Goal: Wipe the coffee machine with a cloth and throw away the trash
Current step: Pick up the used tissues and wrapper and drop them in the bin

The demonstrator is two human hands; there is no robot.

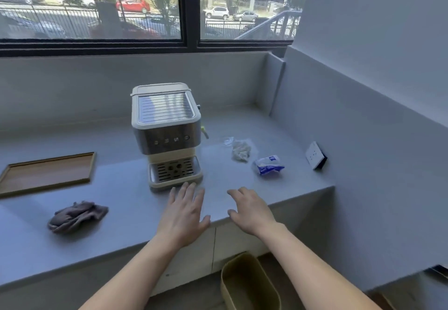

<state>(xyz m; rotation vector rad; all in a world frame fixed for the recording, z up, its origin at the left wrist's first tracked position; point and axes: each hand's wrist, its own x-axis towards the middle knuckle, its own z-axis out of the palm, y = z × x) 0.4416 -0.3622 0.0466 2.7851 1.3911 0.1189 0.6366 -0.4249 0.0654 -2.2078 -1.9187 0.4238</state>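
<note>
Forearms fill the foreground. Both hands are empty, fingers spread. The left hand point(185, 209) reaches just short of the drip tray point(175, 172) of the coffee machine point(167, 130). The right hand point(249, 209) is beside it, over the front edge of the counter point(242, 120). The machine stands mid-counter, and the grey cloth point(77, 216) lies crumpled well to its left, untouched.

The trash lies to the machine's right: a clear plastic scrap point(228, 140), a crumpled tissue point(241, 151) and a blue-and-white wrapper point(269, 165). The bin point(249, 283) stands on the floor below the counter edge.

Risks noted:
- A careless reach could sweep the light scraps off the counter, or a drop could miss the bin's narrow mouth.
- Hard wiping could shift the drip tray or snag the cloth on the green-tipped wand point(204, 132) at the machine's right side.
- A cloth, if damp, should keep away from the wall socket point(315, 155).

Obscured:
- Whether either palm touches the counter cannot be settled.
- The wand is mostly hidden.
- The bin is cut by the frame edge and appears empty, though its floor is dim.
- The wooden tray point(48, 174) runs off to the left.
</note>
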